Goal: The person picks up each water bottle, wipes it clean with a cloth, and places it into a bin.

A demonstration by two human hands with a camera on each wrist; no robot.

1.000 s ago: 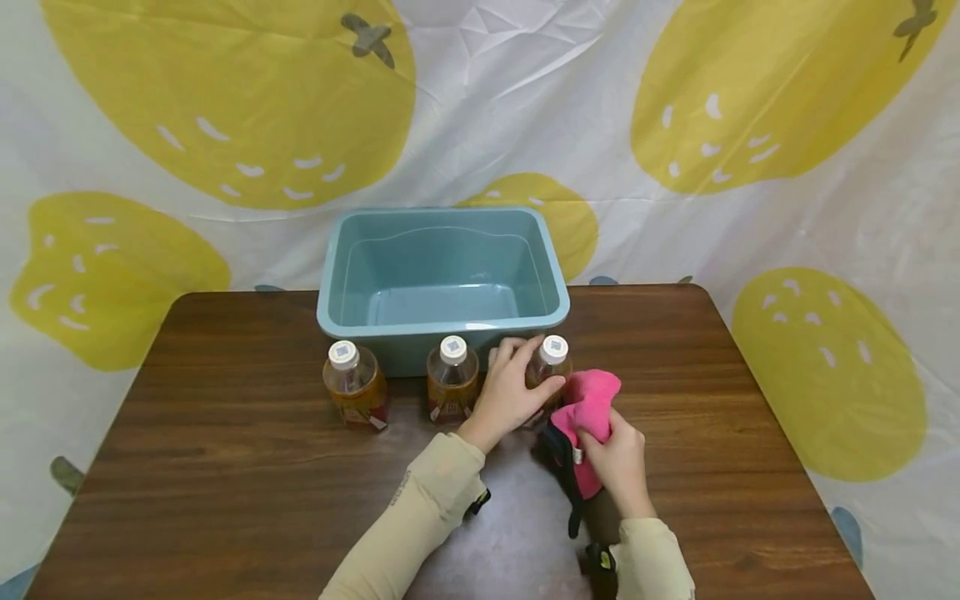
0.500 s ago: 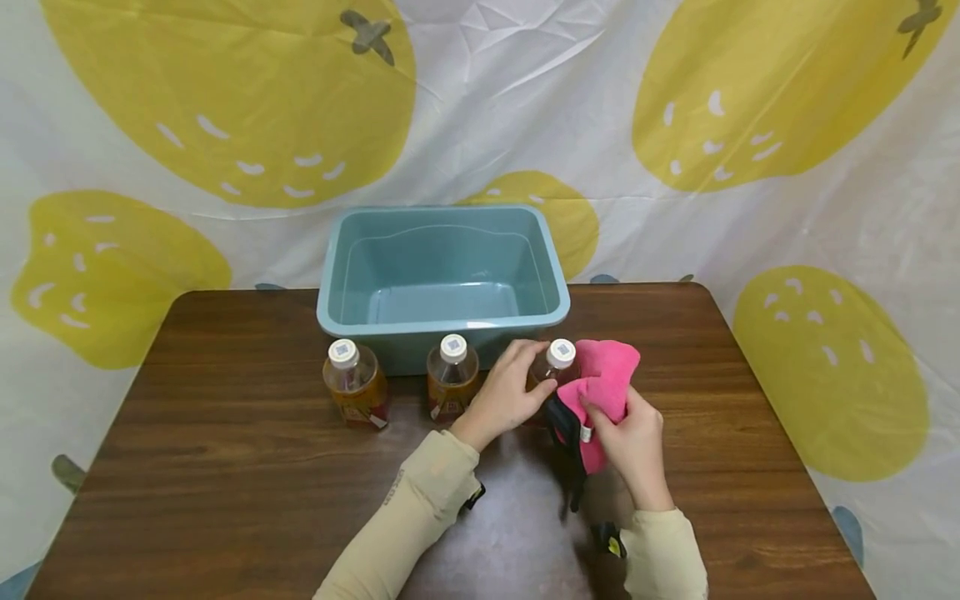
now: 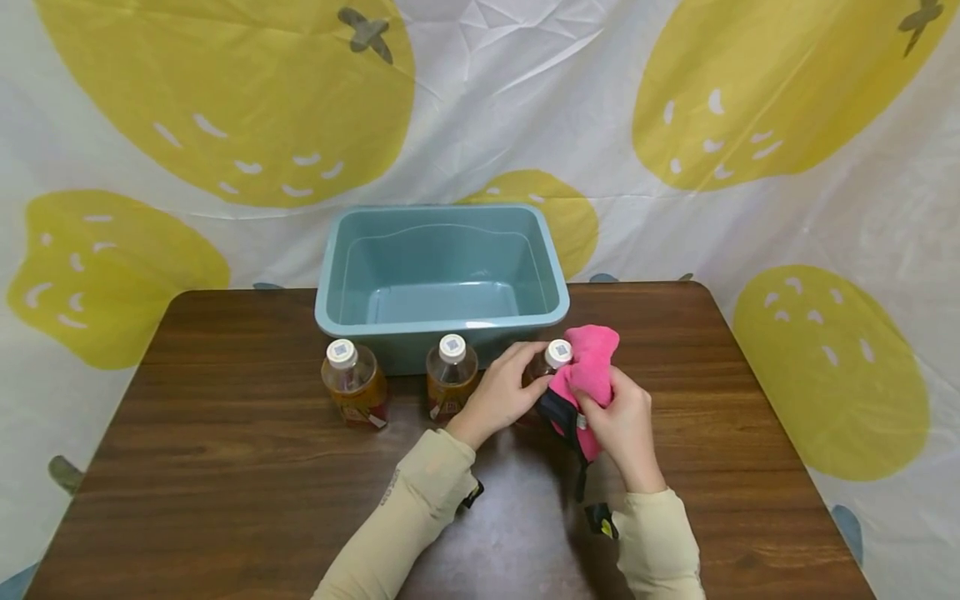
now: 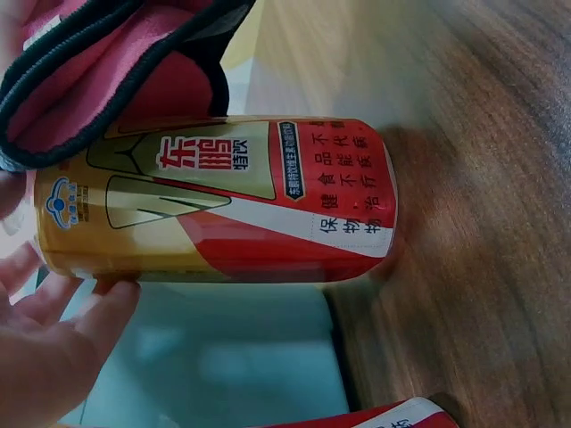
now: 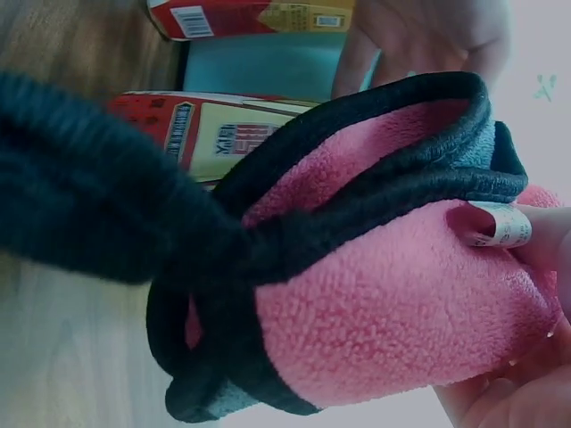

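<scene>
The right-hand bottle [image 3: 558, 353], white-capped, stands upright on the table, its gold and red label [image 4: 268, 201] plain in the left wrist view. My left hand [image 3: 504, 392] grips its upper part from the left, fingers behind and thumb in front. My right hand [image 3: 624, 421] pinches a pink cloth [image 3: 591, 362] with black edging and a hanging black strap, and the cloth lies against the bottle's right side near the cap. In the right wrist view the folded cloth [image 5: 384, 303] hides much of the bottle.
A middle bottle [image 3: 452, 379] and a left bottle [image 3: 354, 387] stand in front of an empty blue-green bin [image 3: 442, 329] at the back of the brown table [image 3: 225, 467]. A patterned sheet [image 3: 525, 100] hangs behind.
The right hand and pink cloth moved right and up, then back left against the bottle. The bottle shifted slightly right, then a little back left, with the left hand staying on it.
</scene>
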